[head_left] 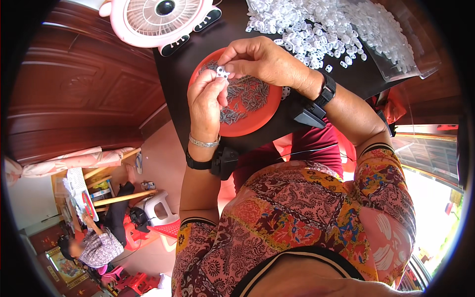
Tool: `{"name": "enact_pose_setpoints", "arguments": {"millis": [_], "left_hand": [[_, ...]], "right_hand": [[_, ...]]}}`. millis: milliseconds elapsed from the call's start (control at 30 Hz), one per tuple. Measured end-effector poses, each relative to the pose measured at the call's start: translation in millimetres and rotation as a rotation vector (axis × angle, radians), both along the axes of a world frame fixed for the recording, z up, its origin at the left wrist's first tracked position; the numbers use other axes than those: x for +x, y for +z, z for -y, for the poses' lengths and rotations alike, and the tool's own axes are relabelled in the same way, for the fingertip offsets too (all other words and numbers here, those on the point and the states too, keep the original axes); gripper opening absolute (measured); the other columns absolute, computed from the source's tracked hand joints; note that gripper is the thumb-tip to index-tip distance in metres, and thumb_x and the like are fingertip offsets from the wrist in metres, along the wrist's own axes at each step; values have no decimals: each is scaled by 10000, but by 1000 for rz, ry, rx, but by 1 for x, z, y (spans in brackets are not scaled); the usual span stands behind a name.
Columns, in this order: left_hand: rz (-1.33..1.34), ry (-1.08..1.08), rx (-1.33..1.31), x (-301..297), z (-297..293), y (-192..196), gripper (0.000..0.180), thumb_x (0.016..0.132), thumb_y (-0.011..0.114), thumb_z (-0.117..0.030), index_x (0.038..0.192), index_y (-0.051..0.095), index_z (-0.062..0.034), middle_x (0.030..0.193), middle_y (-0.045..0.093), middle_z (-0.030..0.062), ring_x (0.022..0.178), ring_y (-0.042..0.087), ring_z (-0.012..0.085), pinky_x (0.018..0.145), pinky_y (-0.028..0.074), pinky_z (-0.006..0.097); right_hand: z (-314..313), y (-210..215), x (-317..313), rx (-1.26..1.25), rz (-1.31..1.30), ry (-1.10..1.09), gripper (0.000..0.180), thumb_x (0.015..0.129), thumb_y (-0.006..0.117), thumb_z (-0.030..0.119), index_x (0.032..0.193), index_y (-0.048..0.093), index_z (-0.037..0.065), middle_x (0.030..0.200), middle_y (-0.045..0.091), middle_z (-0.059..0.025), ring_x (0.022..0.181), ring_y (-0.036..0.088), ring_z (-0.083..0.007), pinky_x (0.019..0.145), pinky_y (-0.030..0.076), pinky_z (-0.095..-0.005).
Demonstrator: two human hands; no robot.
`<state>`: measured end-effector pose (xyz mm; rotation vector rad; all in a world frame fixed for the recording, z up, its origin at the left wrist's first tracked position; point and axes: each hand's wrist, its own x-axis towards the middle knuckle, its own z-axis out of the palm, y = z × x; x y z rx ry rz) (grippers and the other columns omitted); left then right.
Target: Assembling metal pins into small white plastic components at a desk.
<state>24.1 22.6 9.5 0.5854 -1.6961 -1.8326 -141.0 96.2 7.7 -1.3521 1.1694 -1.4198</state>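
Over a red-orange round tray (271, 110), my two hands meet at a small white plastic piece with round holes (222, 73). The thumb and fingers of my left hand (207, 101) pinch this piece from below. My right hand (262, 60) is closed, its thumb and forefinger pressed together right at the piece's upper edge. Whatever those fingertips hold is too small and covered to make out. Many grey metal screws (250, 94) lie loose in the tray beneath both hands.
A dark table (173, 86) bears a large heap of white plastic pieces (316, 37), partly in a clear plastic bin (420, 72) at far right. A pink fan (158, 22) stands at far left. Another person (101, 245) sits working at lower left, near a white stool (161, 210).
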Motion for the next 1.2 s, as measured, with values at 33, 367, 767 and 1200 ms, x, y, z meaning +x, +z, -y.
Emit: {"name": "enact_pose_setpoints", "arguments": {"millis": [33,367,767,1200], "left_hand": [[6,4,1,0,0,0,133,866,485,-73,765,542,-10,621,465,1,512,383,51,486,298,193],[7,83,119,-1,-1,-2,144,873,500,-128,789,566,-31,608,504,-2,505,459,63,456,320,194],[10,60,172,-2,0,-3,172,869,512,-182,805,584,-40,589,538,13,488,488,78,457,341,196],[-6,79,178,-4,-1,-6,222,889,506,-200,817,597,-11,664,607,61,513,549,107,476,419,202]], "right_hand": [[0,1,1,0,1,1,186,903,605,106,1048,617,-9,887,647,-21,834,596,-76,768,491,-225],[-4,4,11,-128,-402,-137,228,809,696,85,1004,617,1,832,651,-57,778,627,-121,729,509,-256],[-5,5,11,-224,-534,-167,245,765,700,76,986,614,15,846,658,-90,775,660,-182,711,528,-296],[-5,-5,17,-352,-803,-267,274,796,671,147,1028,597,22,857,637,-132,776,630,-324,665,517,-367]]}}
